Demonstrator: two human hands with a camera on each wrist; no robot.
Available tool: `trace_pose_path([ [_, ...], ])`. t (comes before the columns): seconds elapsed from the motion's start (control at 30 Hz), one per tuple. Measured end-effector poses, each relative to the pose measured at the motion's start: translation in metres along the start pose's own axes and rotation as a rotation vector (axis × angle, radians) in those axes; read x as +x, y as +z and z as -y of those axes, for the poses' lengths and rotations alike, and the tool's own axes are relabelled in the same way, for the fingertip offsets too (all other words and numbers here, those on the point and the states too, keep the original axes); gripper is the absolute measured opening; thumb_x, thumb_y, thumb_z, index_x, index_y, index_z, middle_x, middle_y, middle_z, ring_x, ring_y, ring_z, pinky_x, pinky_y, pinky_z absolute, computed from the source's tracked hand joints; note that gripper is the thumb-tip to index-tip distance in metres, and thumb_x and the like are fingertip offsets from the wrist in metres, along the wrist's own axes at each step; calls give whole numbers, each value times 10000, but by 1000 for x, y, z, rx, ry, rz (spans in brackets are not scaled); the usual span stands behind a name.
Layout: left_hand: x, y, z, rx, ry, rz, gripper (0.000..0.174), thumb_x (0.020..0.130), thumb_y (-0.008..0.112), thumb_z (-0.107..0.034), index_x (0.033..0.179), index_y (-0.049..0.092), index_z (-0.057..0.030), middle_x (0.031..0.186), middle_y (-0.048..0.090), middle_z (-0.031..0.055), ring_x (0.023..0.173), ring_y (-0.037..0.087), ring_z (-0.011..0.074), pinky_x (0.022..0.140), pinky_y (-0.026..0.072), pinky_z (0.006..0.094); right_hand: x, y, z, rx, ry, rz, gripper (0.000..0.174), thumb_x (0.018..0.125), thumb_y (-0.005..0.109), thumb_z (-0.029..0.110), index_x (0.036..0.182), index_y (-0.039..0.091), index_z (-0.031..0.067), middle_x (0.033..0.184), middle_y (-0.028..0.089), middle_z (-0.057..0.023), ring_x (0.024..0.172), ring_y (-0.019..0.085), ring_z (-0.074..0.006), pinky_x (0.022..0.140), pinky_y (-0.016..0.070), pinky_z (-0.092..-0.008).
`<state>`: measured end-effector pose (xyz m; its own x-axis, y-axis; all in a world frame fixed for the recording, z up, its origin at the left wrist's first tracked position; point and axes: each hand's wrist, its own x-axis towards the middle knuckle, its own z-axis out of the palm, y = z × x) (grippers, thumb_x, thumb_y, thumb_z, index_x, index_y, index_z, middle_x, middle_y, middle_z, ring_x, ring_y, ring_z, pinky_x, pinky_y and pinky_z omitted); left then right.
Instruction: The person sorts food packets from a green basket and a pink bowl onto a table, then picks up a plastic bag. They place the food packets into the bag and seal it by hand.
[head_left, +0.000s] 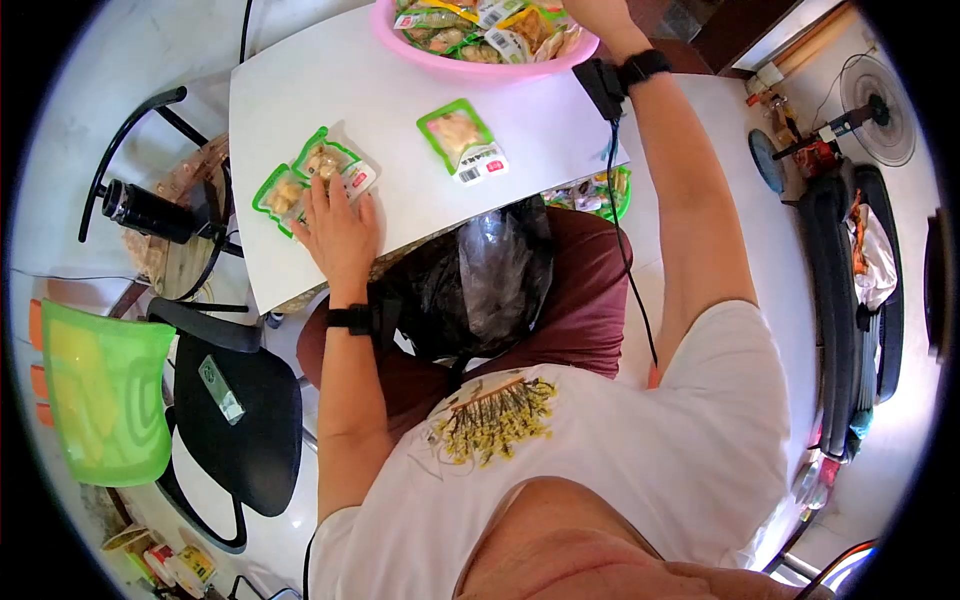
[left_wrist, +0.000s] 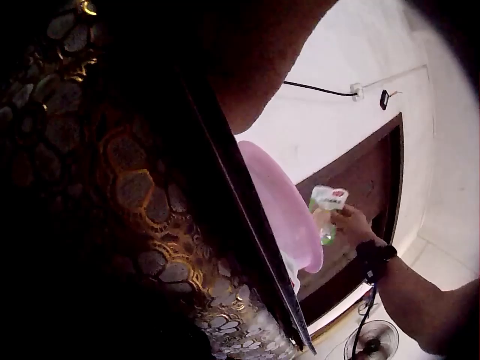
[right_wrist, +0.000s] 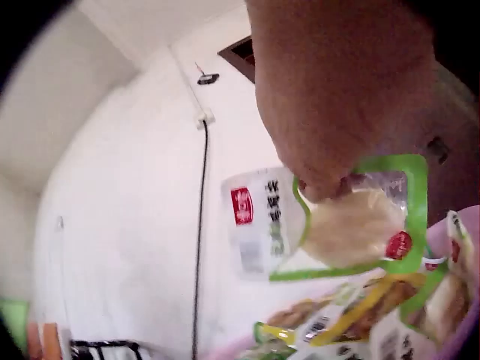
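Observation:
My left hand [head_left: 342,228] rests, fingers stretched out, on two green-edged snack packets at the table's left side, one packet [head_left: 279,194] partly beneath the fingers and the other packet [head_left: 355,177] overlapping it. Over the pink basin [head_left: 455,66] my right hand [head_left: 605,20] pinches another green-edged packet [right_wrist: 360,229], pale food showing through its clear window. That packet also appears in the left wrist view, held up beside the basin's rim. Several yellow- and green-edged packets [head_left: 510,32] fill the basin. One more green-edged packet [head_left: 457,138] lies flat mid-table.
The white table [head_left: 370,90] has its near edge by my lap, where a black plastic bag [head_left: 420,300] lies. Below the table's right corner stands a green container [head_left: 625,195] of packets. A black chair [head_left: 240,400] is at left, a fan [head_left: 878,108] far right.

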<state>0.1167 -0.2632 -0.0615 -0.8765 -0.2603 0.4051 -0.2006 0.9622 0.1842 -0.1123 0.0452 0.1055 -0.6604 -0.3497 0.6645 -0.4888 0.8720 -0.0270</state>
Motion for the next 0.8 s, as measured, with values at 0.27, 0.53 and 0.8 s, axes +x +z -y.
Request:
trace_pose_path([
  [0.27,-2,-3,0,-14,24,-20,494,792,559,-286,1237,451,-99,1334,388,151,1231,352,322,968,205,593,-34,-28,51,942,407,145,85,803,570,63,854,593,-1,714,597,-23,658,541,-101,598,448,-255],
  [0.53,-2,2,3,-3,17,-44,497,784,555,-310,1225,467,-100,1290,427,130,1221,362,294,966,216,594,-104,35,109,953,311,406,211,836,600,219,853,618,9,724,574,15,627,513,-53,552,425,-208],
  [0.8,-2,6,6,-21,3,-51,500,783,559,-320,1229,470,-112,1305,420,122,1226,359,292,974,203,585,-107,78,154,1038,407,528,226,828,612,184,939,612,-13,804,620,-24,694,557,-70,611,448,-202],
])
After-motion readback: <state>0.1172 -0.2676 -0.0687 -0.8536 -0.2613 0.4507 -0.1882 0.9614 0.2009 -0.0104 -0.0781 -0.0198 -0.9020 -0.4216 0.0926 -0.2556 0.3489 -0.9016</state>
